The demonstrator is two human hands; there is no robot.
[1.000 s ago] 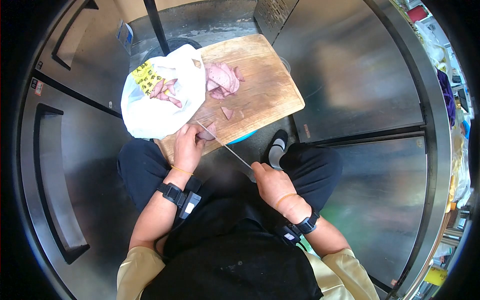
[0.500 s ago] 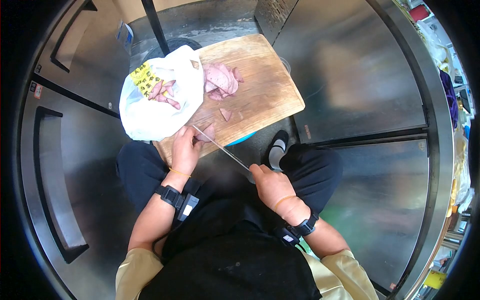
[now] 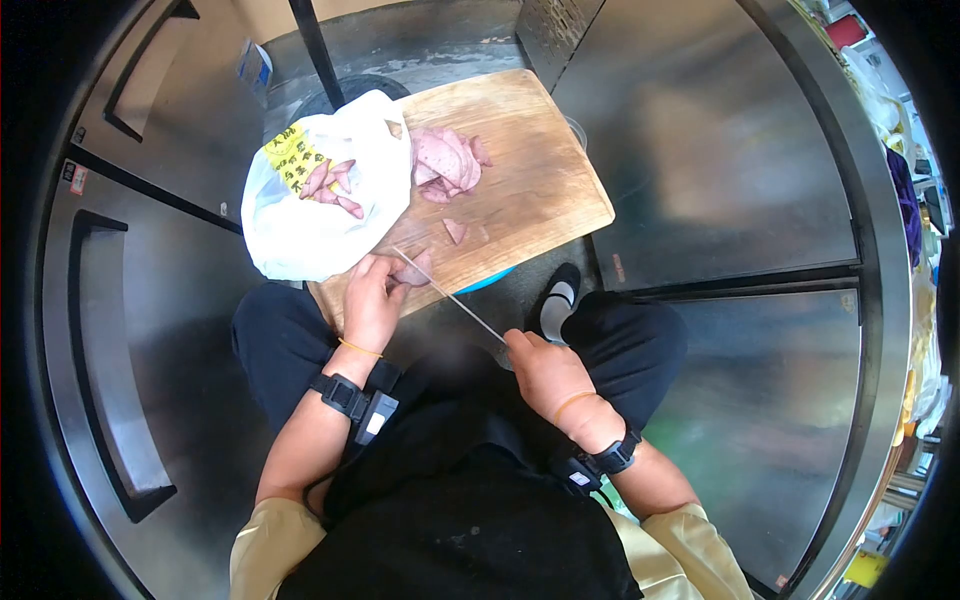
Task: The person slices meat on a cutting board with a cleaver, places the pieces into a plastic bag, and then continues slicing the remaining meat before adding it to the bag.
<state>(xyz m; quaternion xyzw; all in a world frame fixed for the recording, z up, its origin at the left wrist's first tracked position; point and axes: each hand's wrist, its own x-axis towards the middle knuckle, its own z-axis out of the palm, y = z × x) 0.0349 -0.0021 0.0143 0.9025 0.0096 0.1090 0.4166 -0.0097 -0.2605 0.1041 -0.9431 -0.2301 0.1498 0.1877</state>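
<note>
Meat piece (image 3: 417, 267) juts rightward, pinched by my left hand (image 3: 372, 305) — my right hand (image 3: 549, 374), farther, grips the slanting knife (image 3: 466, 310).

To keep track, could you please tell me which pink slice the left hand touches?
The slice at the knife; the lone wedge and pile lie farther off, untouched.

Compared with half a second ago, the knife (image 3: 450, 295) tip has shifted slightly right and far, a little farther from the left hand's (image 3: 370, 308) fingers. The blade now looks thinner, and the right hand (image 3: 548, 375) has moved slightly right.
</note>
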